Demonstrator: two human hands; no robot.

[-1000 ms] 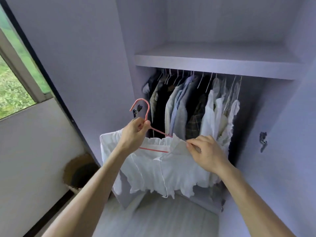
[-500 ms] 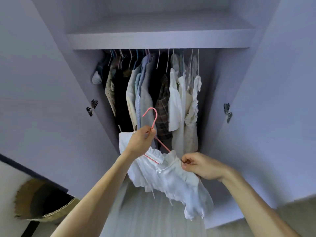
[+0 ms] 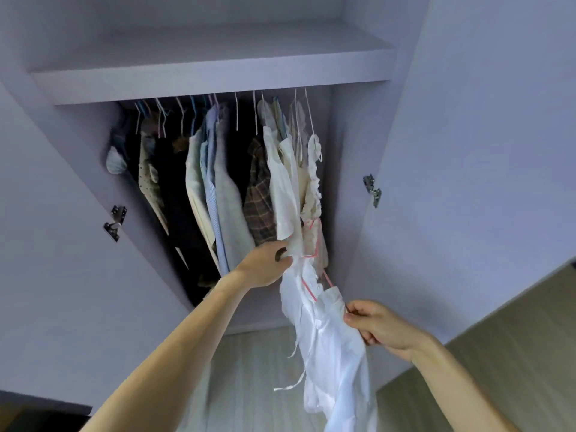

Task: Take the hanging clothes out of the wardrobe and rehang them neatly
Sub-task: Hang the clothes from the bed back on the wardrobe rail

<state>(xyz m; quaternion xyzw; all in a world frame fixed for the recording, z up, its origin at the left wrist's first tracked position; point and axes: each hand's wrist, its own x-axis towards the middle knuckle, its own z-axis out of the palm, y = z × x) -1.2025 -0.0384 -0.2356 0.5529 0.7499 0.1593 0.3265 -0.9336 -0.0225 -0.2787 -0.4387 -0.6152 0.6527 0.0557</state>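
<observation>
Reaching toward a lilac open-doored wardrobe [image 3: 343,182], where a row of dark, striped, plaid and cream clothes [image 3: 218,188] hangs beneath the shelf [image 3: 218,70], the left hand [image 3: 265,266] curls its fingers round the top of a white ruffled garment [image 3: 324,341] on a pink wire hanger [image 3: 308,288], touching the rightmost clothes. The right hand [image 3: 378,328] pinches the garment's ruffled edge lower down.

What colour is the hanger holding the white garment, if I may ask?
The hanger is pink; head view.

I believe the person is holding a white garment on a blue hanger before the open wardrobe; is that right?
Not quite: the head view shows the hanger is pink, not blue; the white garment and open wardrobe are as you say.
</observation>
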